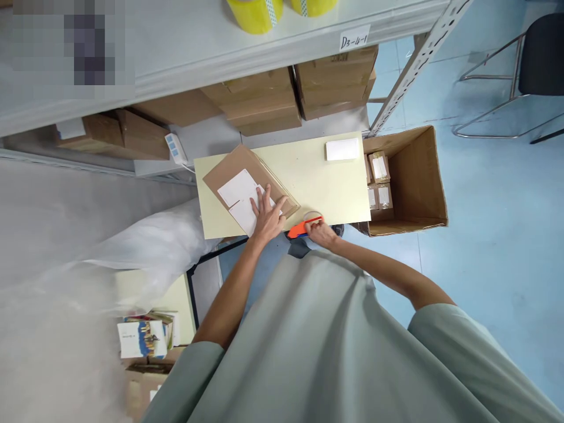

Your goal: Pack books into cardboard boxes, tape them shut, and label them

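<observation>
My left hand lies with fingers spread on a flat brown cardboard box that sits askew on the pale yellow table. Under and beside those fingers are white paper labels on the box's top. At the table's near edge, my right hand is closed around an orange tape dispenser, whose clear tape roll shows on its far side. The dispenser is just right of the box's near corner. Part of its handle is hidden by my fingers.
A white stack of labels lies at the table's far right. Right of the table stands an open carton with several small boxes. Behind, a shelf holds yellow tape rolls above cartons. Plastic wrap bulges at left.
</observation>
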Tool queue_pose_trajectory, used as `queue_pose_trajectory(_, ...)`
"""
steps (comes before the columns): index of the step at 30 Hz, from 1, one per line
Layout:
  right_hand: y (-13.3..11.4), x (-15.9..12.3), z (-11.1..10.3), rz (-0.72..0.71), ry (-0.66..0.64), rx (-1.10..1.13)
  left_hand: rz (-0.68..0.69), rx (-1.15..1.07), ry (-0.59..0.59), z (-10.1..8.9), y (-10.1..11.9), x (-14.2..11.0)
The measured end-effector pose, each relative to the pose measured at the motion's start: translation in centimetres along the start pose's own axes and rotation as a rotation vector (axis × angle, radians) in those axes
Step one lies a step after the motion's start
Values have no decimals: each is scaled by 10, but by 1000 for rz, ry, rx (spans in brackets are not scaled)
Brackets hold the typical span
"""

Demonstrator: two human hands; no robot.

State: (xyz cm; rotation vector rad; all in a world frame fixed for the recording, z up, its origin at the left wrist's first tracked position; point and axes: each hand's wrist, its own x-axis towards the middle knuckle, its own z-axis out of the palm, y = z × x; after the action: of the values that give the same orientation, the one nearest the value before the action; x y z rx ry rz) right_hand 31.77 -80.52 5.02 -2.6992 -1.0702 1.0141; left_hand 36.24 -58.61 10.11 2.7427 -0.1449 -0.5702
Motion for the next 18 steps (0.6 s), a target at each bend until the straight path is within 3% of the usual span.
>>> queue_pose_trajectory(4,71,-48,10,150,-14,-55,0,-3,-1,1,3,0)
queue_pose_trajectory(7,96,-51,1,205,5,-77,4,-6,11,3,5,-2)
queue_pose_trajectory(13,85,4,-33,231,67,-67,84,26,9,9,6,-13)
queue_pose_trajectory(18,74,21,-41,164,60,-92,62,1,44,15,12,-15)
